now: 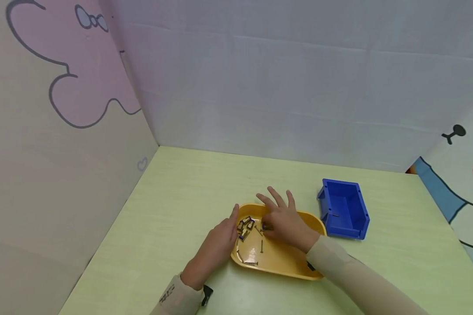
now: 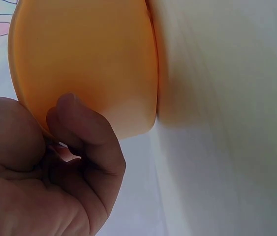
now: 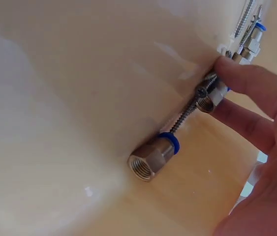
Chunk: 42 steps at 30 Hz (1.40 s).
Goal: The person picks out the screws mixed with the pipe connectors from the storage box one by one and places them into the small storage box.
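Observation:
My left hand grips the left end of a yellow tray; in the left wrist view its curled fingers are at the tray's rim. Inside the tray, metal pipe fittings with blue rings lie grouped at the left, with several loose screws around them. My right hand reaches into the tray, the other fingers raised. Thumb and finger pinch a threaded fitting, a screw lying against it. Another fitting lies nearer the right wrist camera.
A blue open-fronted bin stands just right of the tray, with a small dark piece inside. Both rest on a pale yellow-green table. A white sheet wall closes the back, and printed panels flank both sides.

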Available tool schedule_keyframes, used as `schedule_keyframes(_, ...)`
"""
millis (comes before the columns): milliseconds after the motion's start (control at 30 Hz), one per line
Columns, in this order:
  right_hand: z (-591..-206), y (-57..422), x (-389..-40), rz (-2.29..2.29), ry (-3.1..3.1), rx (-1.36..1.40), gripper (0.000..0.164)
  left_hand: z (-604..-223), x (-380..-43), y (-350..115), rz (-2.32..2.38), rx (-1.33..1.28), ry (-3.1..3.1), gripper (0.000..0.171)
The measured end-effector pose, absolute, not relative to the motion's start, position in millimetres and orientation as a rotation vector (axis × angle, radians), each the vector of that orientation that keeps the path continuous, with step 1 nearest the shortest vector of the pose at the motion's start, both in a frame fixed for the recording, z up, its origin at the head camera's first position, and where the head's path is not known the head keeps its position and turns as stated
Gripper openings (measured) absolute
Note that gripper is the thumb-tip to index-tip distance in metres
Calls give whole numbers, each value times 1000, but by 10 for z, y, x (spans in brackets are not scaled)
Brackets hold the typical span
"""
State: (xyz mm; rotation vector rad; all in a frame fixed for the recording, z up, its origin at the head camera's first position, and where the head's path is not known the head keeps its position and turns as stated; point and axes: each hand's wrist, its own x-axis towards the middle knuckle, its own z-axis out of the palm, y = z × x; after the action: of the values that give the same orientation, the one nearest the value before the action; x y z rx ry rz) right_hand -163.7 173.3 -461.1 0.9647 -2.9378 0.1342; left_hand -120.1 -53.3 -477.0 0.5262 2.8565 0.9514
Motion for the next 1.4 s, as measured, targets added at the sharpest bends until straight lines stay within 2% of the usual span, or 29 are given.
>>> schedule_keyframes(500,-4645,1645,-1673,26,-2849,971,10,-4781,-1206,-537,952,531,2852,59)
schedule_keyframes(1400,-4649,1601,-1694,-76,-2800,988,14,-4743,-1211,-536,953,518,2841,60)
